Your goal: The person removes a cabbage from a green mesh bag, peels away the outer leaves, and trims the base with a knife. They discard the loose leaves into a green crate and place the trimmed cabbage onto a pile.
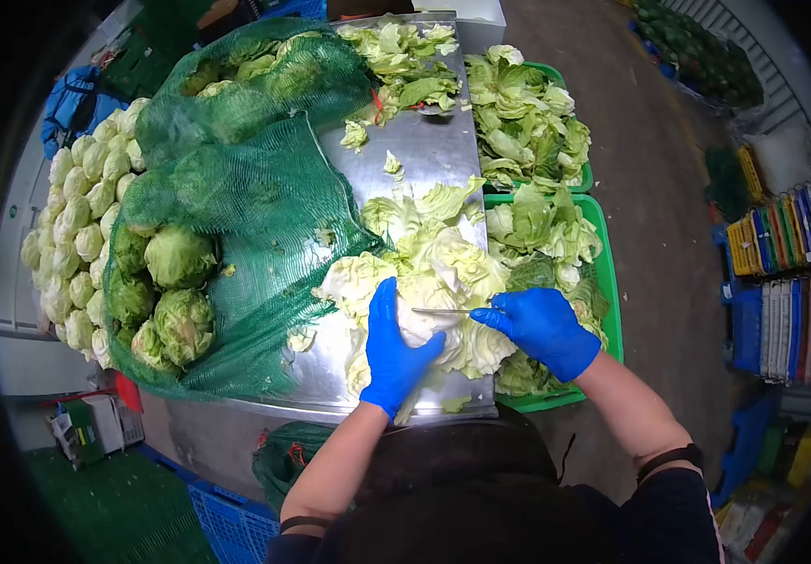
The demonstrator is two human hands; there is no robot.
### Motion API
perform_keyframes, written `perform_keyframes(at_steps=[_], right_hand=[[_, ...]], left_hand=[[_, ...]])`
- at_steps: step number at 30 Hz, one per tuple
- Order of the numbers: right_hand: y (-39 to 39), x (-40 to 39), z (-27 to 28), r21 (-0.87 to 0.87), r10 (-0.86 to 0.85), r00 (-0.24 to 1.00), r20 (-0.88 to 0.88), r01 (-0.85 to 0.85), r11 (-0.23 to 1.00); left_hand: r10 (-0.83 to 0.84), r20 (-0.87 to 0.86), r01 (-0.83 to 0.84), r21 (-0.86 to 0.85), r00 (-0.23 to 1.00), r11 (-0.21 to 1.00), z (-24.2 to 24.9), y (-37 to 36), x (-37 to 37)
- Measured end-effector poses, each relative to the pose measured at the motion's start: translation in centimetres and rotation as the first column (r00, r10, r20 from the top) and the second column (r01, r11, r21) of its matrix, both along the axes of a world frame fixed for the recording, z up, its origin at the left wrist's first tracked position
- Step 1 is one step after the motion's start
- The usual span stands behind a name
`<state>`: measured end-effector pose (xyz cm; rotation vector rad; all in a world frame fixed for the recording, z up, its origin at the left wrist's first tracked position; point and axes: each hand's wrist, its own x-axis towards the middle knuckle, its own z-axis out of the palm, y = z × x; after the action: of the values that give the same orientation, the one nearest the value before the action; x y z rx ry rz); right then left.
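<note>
Below, left hand (394,350) spread against pale cabbage (417,324), right hand (544,329) clamped on knife (443,310), loose leaves (466,263) around both on table (330,376), green net (245,226) to left.

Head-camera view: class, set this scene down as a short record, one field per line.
left hand: blue-gloved, spread against a pale round cabbage
right hand: blue-gloved, gripping a slim metal knife
blade: over the cabbage, tip pointing left
work surface: silver metal table, strewn with pale green leaves
table's left: green mesh sack holding round green cabbages
table's right: two green plastic crates of loose leaves
</note>
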<state>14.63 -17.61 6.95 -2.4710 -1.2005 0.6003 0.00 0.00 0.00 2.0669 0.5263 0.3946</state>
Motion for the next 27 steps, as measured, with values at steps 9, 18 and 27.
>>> perform_keyframes(at_steps=[9, 18, 27], right_hand=[[-3.0, 1.6, 0.9, 0.034, -0.119, 0.987, 0.109, 0.116, 0.993], [6.9, -0.8, -1.9, 0.395, -0.003, 1.0, 0.03, -0.009, 0.919], [6.9, 0.7, -0.1, 0.148, 0.353, 0.935, 0.045, -0.355, 0.923]], left_hand=[[-0.007, -0.016, 0.008, 0.049, 1.0, 0.999, 0.2, -1.2, -0.4], [-0.052, -0.045, 0.057, 0.135, 0.998, 0.989, -0.1, -2.3, -1.1], [-0.076, -0.016, 0.077, 0.078, 0.997, 0.994, 0.8, -2.4, -2.4]])
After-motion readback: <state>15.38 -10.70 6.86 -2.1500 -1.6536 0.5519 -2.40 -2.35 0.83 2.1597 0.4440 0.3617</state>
